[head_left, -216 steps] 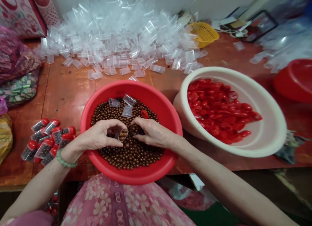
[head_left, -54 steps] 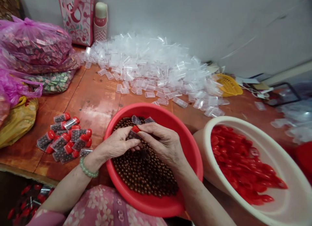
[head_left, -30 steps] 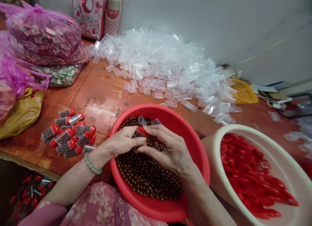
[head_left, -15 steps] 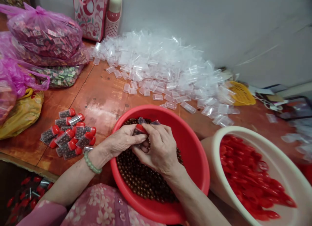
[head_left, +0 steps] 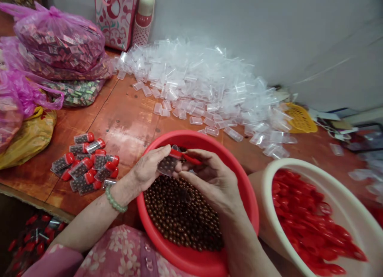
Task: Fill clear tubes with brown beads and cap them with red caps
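Observation:
My left hand (head_left: 146, 165) is closed round a small clear container (head_left: 167, 165) full of dark brown beads, with red plastic at its upper end. Close beside it, my right hand (head_left: 217, 181) pinches a red cap (head_left: 194, 159) between thumb and fingers. Both hands are over a red basin (head_left: 249, 197) holding many loose brown beads (head_left: 179, 225). Among those beads lies what looks like a clear empty container (head_left: 187, 195). Partly hidden by the left fingers, a clear tube end shows above the held container.
Left of the basin lie several filled, red-capped containers (head_left: 80, 168). Clear empty containers (head_left: 194, 77) are heaped along the wall. At right stands a white tub (head_left: 269, 177) of red caps (head_left: 308, 225). Tied pink bags (head_left: 60, 42), a thermos (head_left: 143, 22) and a yellow basket (head_left: 302, 119) line the table.
My right hand has shifted right and opened up somewhat, drawing away from the container. A red cap now shows in its fingers, and the bead-filled container is more exposed in my left hand.

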The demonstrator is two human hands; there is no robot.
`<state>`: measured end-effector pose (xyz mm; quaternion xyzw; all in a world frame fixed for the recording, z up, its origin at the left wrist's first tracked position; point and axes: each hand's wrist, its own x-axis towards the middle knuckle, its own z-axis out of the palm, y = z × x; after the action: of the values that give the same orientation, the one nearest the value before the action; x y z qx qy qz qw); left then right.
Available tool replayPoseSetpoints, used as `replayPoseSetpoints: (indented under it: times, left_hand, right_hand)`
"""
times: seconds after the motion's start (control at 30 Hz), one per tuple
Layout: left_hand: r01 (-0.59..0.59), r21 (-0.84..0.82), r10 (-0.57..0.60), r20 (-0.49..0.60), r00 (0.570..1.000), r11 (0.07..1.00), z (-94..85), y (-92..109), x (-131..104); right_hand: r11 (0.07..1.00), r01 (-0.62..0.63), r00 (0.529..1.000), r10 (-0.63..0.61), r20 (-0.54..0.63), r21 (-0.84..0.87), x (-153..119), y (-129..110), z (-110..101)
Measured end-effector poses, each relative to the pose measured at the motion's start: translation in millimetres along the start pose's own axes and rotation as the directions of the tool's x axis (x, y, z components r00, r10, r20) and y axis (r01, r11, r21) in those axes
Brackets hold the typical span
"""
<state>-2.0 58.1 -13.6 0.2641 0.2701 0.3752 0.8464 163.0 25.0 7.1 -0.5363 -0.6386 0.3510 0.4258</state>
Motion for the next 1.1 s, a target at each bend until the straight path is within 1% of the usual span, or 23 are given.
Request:
replayPoseSetpoints:
  times: [0.03,0.1,0.2,0.3,0.5,0.53,0.6,0.7,0.8,0.87,0.93,1.0,1.03,1.1]
  left_hand:
    - [0.002,-0.001,-0.002,0.003,1.000,1.000,0.3,1,0]
    - [0.012,0.011,-0.012,0.023,1.000,1.000,0.5,1,-1]
    - [0.032,0.045,-0.035,0.050,0.998,0.998,0.7,1,-1]
    - [0.027,0.073,-0.029,0.028,0.999,0.997,2.1,2,-1]
    - [-0.038,0.052,0.040,-0.022,0.999,0.998,4.1,0,-1]
    - [-0.046,0.050,0.048,-0.038,0.998,0.998,3.9,0,-1]
    - [-0.053,0.054,0.056,-0.064,0.996,0.997,3.8,-1,-1]
    - [-0.056,0.114,0.063,-0.057,0.996,0.992,5.0,1,-3]
    - [-0.031,0.185,0.025,0.030,0.999,0.982,7.1,3,-5]
    - [-0.021,0.184,0.007,0.076,0.997,0.983,7.7,4,-5]
    - [-0.002,0.136,-0.009,0.079,0.997,0.991,7.0,2,-5]
    - [0.032,0.072,-0.036,0.060,0.998,0.997,5.2,-2,-3]
    - [0.039,0.047,-0.042,0.055,0.998,0.998,4.0,-4,-3]
    - [0.028,0.020,-0.029,0.049,0.998,0.999,1.9,-7,-1]
  right_hand:
    - [0.994,-0.055,0.997,0.059,-0.046,0.094,1,1,0]
    - [0.974,-0.107,0.984,0.133,-0.120,0.200,2,1,3]
    - [0.968,-0.109,0.964,0.159,-0.215,0.225,4,-1,11]
    - [0.965,-0.090,0.949,0.159,-0.273,0.248,3,-1,22]
    - [0.910,-0.140,0.916,0.269,-0.299,0.390,-4,4,35]
    - [0.906,-0.149,0.917,0.277,-0.288,0.396,-6,5,36]
    - [0.908,-0.146,0.934,0.257,-0.248,0.392,-9,7,40]
    - [0.937,-0.073,0.961,0.157,-0.227,0.342,-10,8,41]
    - [0.968,0.031,0.975,0.026,-0.219,0.251,-5,9,39]
    - [0.977,0.058,0.991,-0.033,-0.126,0.203,-2,9,37]
    - [0.990,0.046,0.998,-0.049,0.024,0.135,-2,9,36]
    - [0.998,0.065,0.988,-0.066,0.139,0.007,-2,10,35]
    - [0.991,0.102,0.983,-0.088,0.161,-0.082,-2,10,34]
    - [0.938,0.202,0.975,-0.164,0.151,-0.282,-2,10,32]
